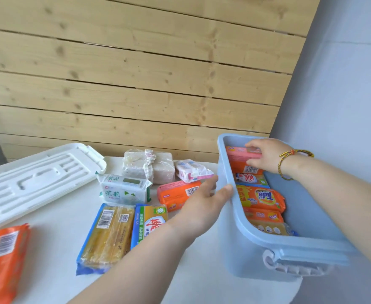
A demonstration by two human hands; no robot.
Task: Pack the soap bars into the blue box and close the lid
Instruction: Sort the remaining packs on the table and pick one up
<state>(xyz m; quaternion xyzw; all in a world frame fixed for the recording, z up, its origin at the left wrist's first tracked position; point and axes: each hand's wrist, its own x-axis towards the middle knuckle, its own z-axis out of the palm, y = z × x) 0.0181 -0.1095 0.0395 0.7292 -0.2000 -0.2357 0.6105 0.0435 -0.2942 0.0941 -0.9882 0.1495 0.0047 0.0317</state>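
The blue box (243, 249) stands open at the right of the white table, with several wrapped soap bars inside, an orange Tide pack (265, 197) among them. My right hand (265, 155) is inside the box at its far end, fingers closed on a pink and orange soap pack (238, 159). My left hand (204, 198) grips the box's left rim, thumb over the edge. On the table lie more bars: an orange one (175, 194), a white-green one (125, 189), two yellow ones (108, 233), a pale wrapped block (148, 164), a pink-white one (191, 171).
The white lid (33, 181) lies upside down at the table's left. Another orange soap pack (2, 260) sits at the near left edge. A wooden plank wall (136, 73) rises behind the table and a grey wall stands to the right.
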